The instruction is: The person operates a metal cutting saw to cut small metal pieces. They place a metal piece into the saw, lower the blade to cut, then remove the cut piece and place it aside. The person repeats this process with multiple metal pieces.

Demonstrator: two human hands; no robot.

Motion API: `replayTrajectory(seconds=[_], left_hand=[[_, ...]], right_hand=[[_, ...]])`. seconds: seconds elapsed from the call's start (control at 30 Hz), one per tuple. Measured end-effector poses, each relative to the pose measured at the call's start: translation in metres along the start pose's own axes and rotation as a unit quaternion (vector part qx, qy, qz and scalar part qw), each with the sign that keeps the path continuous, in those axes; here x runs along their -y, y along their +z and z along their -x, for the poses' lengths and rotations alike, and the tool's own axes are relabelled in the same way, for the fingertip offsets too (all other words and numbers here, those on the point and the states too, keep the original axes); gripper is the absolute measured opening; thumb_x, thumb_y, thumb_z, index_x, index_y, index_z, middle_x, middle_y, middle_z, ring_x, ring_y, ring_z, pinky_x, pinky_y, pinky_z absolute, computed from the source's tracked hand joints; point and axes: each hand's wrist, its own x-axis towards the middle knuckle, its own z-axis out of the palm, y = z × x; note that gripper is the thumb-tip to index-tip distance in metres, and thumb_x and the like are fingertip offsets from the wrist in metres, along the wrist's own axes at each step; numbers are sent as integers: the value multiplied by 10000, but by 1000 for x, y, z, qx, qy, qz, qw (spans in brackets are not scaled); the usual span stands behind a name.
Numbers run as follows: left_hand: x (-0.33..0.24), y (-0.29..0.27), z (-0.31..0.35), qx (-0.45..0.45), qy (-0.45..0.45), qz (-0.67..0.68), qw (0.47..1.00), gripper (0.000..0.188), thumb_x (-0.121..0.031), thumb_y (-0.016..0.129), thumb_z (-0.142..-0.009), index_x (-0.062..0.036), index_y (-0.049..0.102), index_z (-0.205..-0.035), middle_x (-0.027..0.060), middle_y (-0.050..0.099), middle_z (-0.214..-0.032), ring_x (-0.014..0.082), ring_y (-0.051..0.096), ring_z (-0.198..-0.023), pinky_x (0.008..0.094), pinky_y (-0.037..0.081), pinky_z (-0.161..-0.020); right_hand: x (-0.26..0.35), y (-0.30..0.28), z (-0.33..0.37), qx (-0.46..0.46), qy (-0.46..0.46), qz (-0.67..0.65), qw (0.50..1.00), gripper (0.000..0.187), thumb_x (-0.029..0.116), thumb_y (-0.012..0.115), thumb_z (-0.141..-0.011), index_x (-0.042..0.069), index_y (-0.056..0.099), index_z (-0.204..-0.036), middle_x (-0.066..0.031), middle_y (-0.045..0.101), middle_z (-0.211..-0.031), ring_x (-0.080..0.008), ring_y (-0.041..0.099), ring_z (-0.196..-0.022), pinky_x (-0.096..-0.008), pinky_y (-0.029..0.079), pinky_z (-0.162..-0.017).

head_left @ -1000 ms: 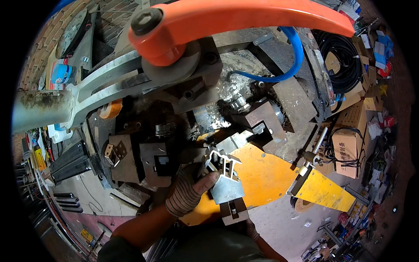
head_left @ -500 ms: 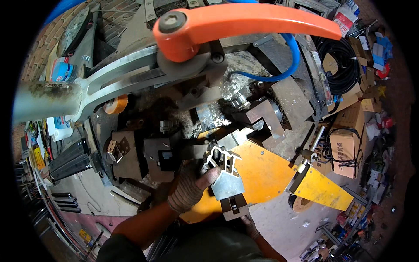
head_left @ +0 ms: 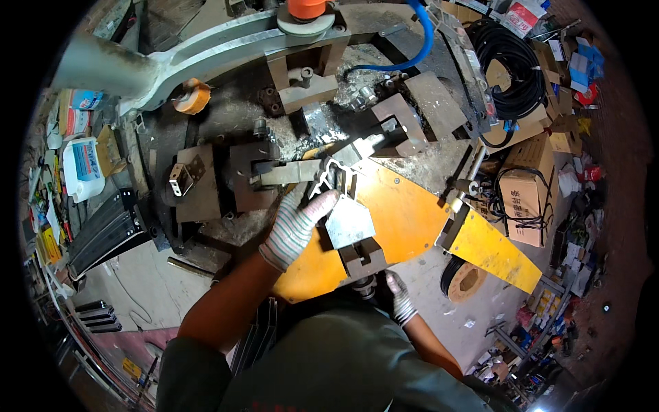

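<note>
My left hand [head_left: 295, 232], in a striped knit glove, is closed round a silver aluminium profile [head_left: 350, 224], its thumb against the side. The profile's ribbed outline shows at its far end, and its smooth, angled face points toward me. It lies over a yellow plate [head_left: 401, 206], with a dark notched block [head_left: 362, 259] at its near end. My right hand [head_left: 400, 296], gloved too, is low beside a round metal fitting [head_left: 364, 286] under the plate's front edge. Its thumb side shows; the other fingers are hidden, so I cannot tell whether it grips anything.
Beyond the profile are steel clamp blocks [head_left: 401, 123] and a grey machine arm [head_left: 206, 58] with an orange knob [head_left: 307, 8]. A yellow wing plate [head_left: 491, 247] juts out right. Coiled black hose [head_left: 508, 72], a cardboard box [head_left: 527, 199] and a cable spool [head_left: 468, 278] stand on the right.
The view has shifted, so the bench sits higher and the orange lever has mostly left the top edge. More of my right hand shows. My left hand stays on the profile.
</note>
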Motion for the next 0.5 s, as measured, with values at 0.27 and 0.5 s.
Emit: replayTrajectory(seconds=[0.27,0.5], left_hand=[[-5,1,6,-12,-33,-36,999,432,-296,610,-1025,-46,560,-1374,47,664,-1212,166,655,-1106,338,536,-969],[-7,30,42,-147,16,-75,986,591,-454,715,-947,-43,579,-1349,62,655,-1217,177,658,-1084,335,567,-916]], right_hand=[[16,-48,-26,-84,-24,58,994,407,315,626,-1031,26,599,-1316,-114,639,-1299,-239,600,-1210,-398,501,-1025],[52,-101,-58,8,-46,266,963,456,356,669,-1007,-13,631,-1271,-89,689,-1130,-180,638,-1038,-334,514,-961]])
